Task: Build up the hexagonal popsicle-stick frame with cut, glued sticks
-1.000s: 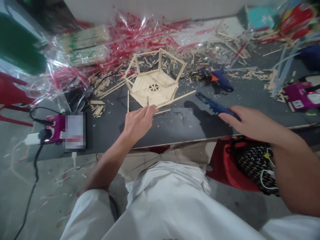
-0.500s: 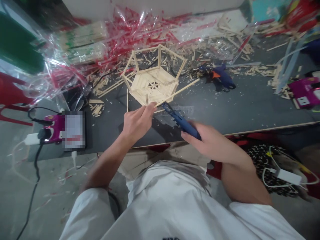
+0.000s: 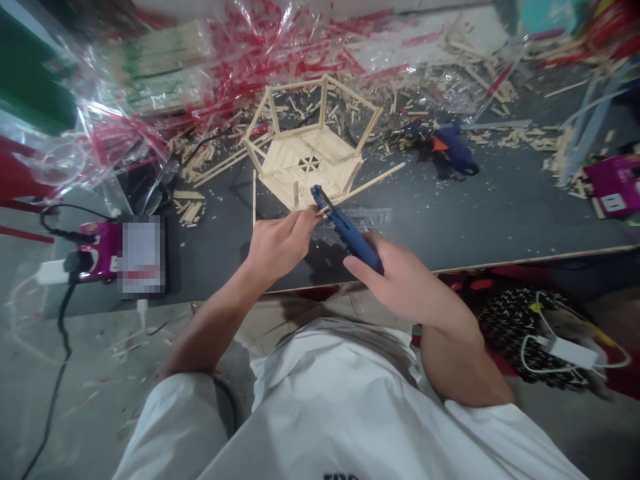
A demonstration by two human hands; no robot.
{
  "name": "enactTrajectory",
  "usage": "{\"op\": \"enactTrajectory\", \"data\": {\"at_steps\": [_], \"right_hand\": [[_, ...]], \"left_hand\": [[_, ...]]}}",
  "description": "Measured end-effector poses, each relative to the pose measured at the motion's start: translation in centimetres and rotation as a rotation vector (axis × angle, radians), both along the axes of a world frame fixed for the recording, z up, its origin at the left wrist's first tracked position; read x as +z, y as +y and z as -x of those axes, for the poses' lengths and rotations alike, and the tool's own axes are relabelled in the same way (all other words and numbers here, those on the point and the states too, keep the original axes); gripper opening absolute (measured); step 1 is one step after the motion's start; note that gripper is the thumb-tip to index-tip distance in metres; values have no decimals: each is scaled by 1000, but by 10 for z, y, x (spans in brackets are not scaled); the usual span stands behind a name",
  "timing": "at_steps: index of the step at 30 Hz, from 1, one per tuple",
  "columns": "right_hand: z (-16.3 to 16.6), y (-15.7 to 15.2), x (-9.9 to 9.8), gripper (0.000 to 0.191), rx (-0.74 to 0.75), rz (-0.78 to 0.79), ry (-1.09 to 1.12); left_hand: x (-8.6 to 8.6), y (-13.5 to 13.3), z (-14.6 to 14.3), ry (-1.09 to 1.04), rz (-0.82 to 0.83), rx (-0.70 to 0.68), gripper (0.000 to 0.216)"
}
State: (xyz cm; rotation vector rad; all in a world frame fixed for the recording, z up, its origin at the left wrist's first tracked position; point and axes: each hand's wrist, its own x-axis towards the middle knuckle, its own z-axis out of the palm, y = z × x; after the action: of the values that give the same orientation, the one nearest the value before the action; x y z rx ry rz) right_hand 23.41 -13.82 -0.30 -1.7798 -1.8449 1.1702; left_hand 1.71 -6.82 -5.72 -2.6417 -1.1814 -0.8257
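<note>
My left hand is closed, its thumb and fingers pinching the left end of a thin wooden stick. That stick slants up to the right beside the near edge of a six-sided basket-like frame built from wooden sticks. Wrapped in my right hand is a blue pair of cutters. Their head crosses the stick just right of my left fingertips; whether the jaws grip it I cannot tell. A clear ruler lies on the table behind the cutters.
A blue glue gun lies right of the frame. Cut stick pieces and red-and-clear plastic wrappers litter the table. At the left are a phone and a purple power strip with cords.
The cutters have moved up and left, from just beside the stick to across it near my left fingers. My left hand keeps its pinch on the stick. The view has shifted slightly.
</note>
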Motion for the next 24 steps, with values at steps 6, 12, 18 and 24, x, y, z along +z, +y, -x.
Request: {"op": "enactTrajectory", "data": {"at_steps": [6, 12, 18, 24], "right_hand": [[5, -3, 0, 28, 8, 55, 0], [9, -3, 3, 28, 36, 43, -27], [9, -2, 3, 30, 50, 45, -30], [7, -2, 2, 27, 50, 50, -16]], "left_hand": [[0, -1, -1, 51, 4, 10, 34], [1, -1, -2, 111, -5, 35, 36], [2, -1, -1, 108, 49, 27, 38], [0, -2, -1, 107, -9, 22, 35]]}}
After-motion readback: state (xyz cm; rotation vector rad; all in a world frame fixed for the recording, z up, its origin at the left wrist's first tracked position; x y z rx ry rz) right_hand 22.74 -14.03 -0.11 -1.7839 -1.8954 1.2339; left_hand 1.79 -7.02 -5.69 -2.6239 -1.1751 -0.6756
